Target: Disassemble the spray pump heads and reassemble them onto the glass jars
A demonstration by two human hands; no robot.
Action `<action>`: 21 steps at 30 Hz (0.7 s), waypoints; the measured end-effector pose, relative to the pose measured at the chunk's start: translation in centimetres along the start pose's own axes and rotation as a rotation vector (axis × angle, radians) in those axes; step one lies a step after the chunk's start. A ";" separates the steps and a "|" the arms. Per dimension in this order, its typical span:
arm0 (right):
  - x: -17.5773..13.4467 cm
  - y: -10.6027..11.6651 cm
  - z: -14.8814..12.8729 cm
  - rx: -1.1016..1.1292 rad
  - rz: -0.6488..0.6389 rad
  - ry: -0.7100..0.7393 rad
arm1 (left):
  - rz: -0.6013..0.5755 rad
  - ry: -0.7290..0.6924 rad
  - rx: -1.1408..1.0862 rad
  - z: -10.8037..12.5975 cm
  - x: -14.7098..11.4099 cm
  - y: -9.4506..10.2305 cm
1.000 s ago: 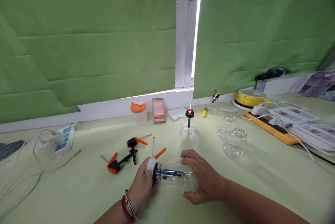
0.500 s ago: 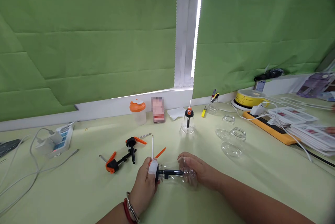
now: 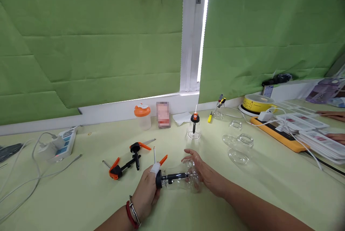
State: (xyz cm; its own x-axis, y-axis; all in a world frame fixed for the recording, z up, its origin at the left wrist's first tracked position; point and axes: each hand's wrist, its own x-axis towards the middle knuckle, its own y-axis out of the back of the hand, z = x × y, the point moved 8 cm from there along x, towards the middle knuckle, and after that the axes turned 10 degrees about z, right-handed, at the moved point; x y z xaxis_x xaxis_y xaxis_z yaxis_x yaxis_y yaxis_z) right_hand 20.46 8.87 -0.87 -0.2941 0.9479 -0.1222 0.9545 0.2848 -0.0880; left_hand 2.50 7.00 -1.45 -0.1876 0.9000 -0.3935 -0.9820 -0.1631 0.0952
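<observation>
My left hand (image 3: 147, 187), a white wrap on its thumb, grips the black collar of a dispenser top (image 3: 159, 179) with an orange lever and thin metal spout. The top's black tube lies inside a clear bottle (image 3: 175, 187) held sideways over the table. Around the bottle's wide base, at right, curves my right hand (image 3: 206, 173), its fingers partly seen through the clear wall. Two more dispenser tops, one (image 3: 135, 148) behind the other (image 3: 116, 171), lie left of my hands. Another bottle with its top fitted (image 3: 194, 126) stands upright farther back.
Clear bottles (image 3: 239, 152) stand at right, near a yellow round container (image 3: 257, 104) and an orange power strip (image 3: 280, 135). An orange-lidded cup (image 3: 142, 116) is at the back. White cables and a power strip (image 3: 64, 144) lie left. Another person's hands (image 3: 335, 137) are at far right.
The bottle and top have tilted slightly and shifted a little left, with my left hand. My right fingers have lifted and spread somewhat at the base. Another person's hands reach farther in at right.
</observation>
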 end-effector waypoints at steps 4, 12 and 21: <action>-1.3 -0.4 -1.9 -0.189 -0.174 0.233 | 0.026 0.027 -0.050 0.3 0.4 0.6; -0.8 -1.1 0.7 -0.087 -0.265 0.089 | 0.041 0.016 -0.052 -0.2 0.4 1.1; 0.0 -0.2 1.6 -0.074 -0.108 -0.056 | 0.024 0.019 -0.060 0.0 0.5 0.5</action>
State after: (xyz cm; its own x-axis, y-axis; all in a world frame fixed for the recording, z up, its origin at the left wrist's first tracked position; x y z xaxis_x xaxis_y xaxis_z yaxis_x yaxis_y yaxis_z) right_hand 20.16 8.59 -2.39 -0.3953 0.9025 -0.1708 0.9177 0.3961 -0.0307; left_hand 1.92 7.40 -1.56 -0.2112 0.8878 -0.4089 -0.9766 -0.2092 0.0501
